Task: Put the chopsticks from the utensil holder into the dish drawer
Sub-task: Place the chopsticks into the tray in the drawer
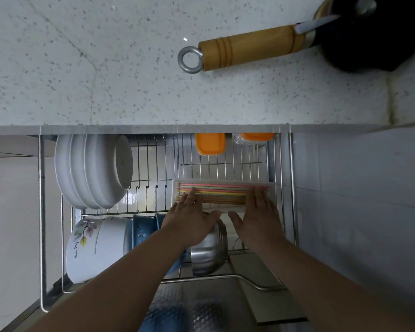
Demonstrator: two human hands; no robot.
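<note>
I see a speckled countertop at 12 o'clock, a pan at 1 o'clock. Below, in the wire dish drawer, left hand and right hand lie open, flat on the chopsticks, gripping nothing.

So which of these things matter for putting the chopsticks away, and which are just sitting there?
Part of the job:
- chopsticks
- clear tray holding them
- dish drawer
- left hand
- right hand

Just lying about:
- white bowls
- steel bowl
- orange-lidded containers
- wooden-handled pan
</note>
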